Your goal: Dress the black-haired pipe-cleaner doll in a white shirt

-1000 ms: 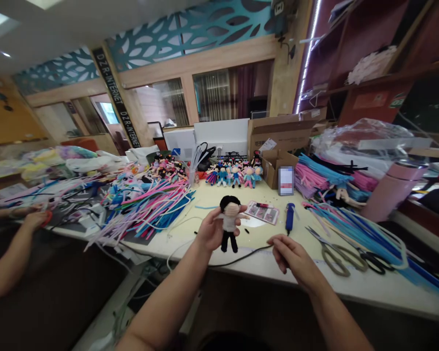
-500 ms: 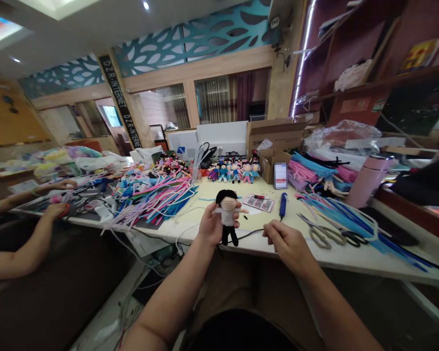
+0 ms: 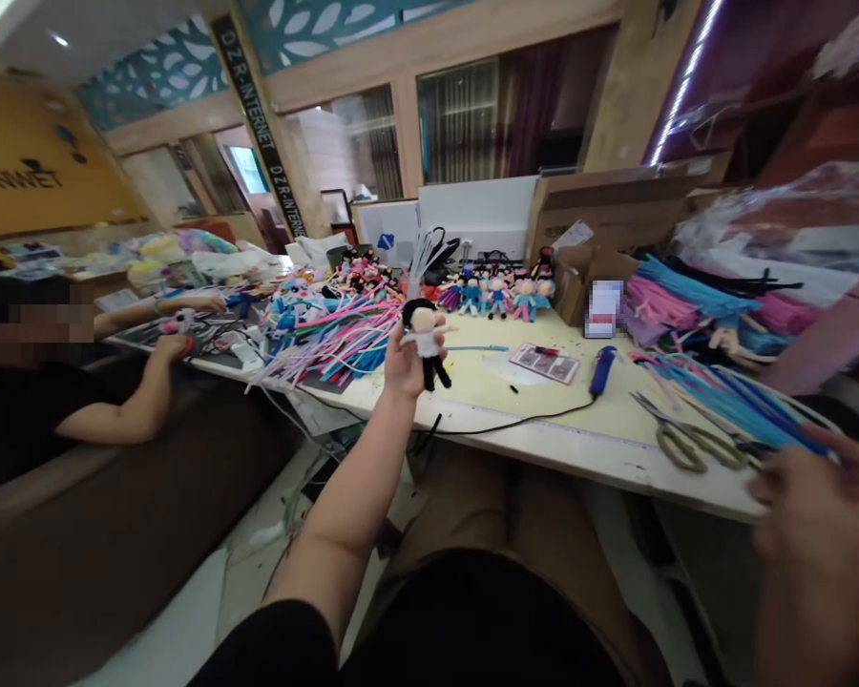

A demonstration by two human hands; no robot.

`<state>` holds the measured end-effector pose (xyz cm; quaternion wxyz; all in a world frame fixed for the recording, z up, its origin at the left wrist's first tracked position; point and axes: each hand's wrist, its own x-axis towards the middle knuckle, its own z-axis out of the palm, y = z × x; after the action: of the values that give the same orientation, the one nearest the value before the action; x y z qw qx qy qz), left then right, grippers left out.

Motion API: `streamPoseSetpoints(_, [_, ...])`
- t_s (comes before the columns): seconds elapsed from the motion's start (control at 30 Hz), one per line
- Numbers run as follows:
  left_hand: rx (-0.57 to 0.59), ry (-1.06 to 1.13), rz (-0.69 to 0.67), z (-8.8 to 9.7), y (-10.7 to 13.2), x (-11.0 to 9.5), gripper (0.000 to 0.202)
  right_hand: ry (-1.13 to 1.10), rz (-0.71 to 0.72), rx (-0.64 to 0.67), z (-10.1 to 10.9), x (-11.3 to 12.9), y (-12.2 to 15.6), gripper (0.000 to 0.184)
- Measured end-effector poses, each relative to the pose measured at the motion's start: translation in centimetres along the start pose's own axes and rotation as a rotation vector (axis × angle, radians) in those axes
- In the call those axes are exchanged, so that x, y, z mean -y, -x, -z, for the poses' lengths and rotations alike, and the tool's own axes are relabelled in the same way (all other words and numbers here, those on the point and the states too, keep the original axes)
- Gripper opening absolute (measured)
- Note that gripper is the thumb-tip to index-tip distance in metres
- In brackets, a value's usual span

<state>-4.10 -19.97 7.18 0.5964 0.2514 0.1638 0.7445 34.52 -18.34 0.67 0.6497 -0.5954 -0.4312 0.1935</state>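
Observation:
My left hand (image 3: 402, 370) is closed around a small fuzzy doll (image 3: 425, 345) with black hair, a white top and black legs, held upright above the table's front edge. At the far right, my right hand (image 3: 808, 515) is smeared by motion. Its fingers lie over the ends of blue pipe cleaners (image 3: 741, 396), and whether they grip any cannot be made out. Just left of that hand are scissors (image 3: 687, 441) with olive handles. A blue hot glue gun (image 3: 601, 372) with a black cord lies between my hands.
A heap of pink, white and blue pipe cleaners (image 3: 344, 334) covers the table's left part. Finished dolls (image 3: 501, 294) stand in rows at the back. A phone (image 3: 602, 310) leans by a cardboard box (image 3: 569, 281). A printed card (image 3: 544, 363) lies mid-table. A co-worker's arm (image 3: 133, 396) works at left.
My right hand has swung from the table's middle to the pipe cleaners at far right. The left hand still holds the doll, now tilted slightly. The view has turned and shifted.

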Motion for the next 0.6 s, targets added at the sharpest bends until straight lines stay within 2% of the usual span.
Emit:
streamPoseSetpoints(0.03, [-0.007, -0.006, 0.005, 0.1, -0.5, 0.2, 0.050, 0.011, 0.083, 0.250, -1.8, 0.5, 1.8, 0.037])
streamPoseSetpoints(0.1, [-0.006, -0.012, 0.021, 0.0, -1.3, 0.7, 0.050, 0.099, 0.275, 0.860, -6.4, 1.8, 6.7, 0.034])
streamPoseSetpoints(0.13, [0.003, -0.015, 0.031, 0.0, -1.7, 1.0, 0.050, 0.141, 0.391, 1.085, -8.9, 2.6, 9.3, 0.040])
streamPoseSetpoints(0.17, [0.014, -0.016, 0.039, 0.0, -2.1, 1.4, 0.050, 0.202, 0.515, 1.194, -11.4, 3.2, 11.8, 0.049])
streamPoseSetpoints(0.23, [0.042, -0.016, 0.050, 0.1, -2.8, 1.9, 0.049, 0.398, 0.740, 1.246, -15.8, 4.3, 15.7, 0.058])
streamPoseSetpoints(0.27, [0.057, -0.016, 0.057, 0.1, -3.1, 2.1, 0.049, 0.481, 0.813, 1.268, -17.6, 4.6, 16.9, 0.055])
streamPoseSetpoints(0.33, [0.068, -0.017, 0.060, -0.1, -3.8, 1.9, 0.050, 0.550, 0.904, 1.325, -20.3, 4.8, 18.1, 0.030])
streamPoseSetpoints(0.4, [0.057, -0.033, 0.037, -0.9, -4.5, 0.6, 0.051, 0.502, 0.923, 1.390, -22.2, 4.7, 17.4, 0.018])
streamPoseSetpoints(0.43, [0.046, -0.047, 0.006, -1.5, -4.8, -0.6, 0.051, 0.453, 0.896, 1.405, -23.1, 4.6, 16.6, 0.018])
streamPoseSetpoints(0.5, [0.024, -0.091, -0.127, -3.0, -5.2, -4.4, 0.053, 0.375, 0.750, 1.364, -24.9, 4.3, 13.8, 0.018])
streamPoseSetpoints(0.57, [0.008, -0.162, -0.305, -4.1, -5.0, -9.4, 0.058, 0.384, 0.520, 1.214, -27.2, 3.8, 9.9, 0.019])
streamPoseSetpoints(0.6, [0.049, -0.219, -0.384, -4.4, -4.7, -12.2, 0.061, 0.428, 0.454, 1.149, -28.4, 3.4, 7.6, 0.023])
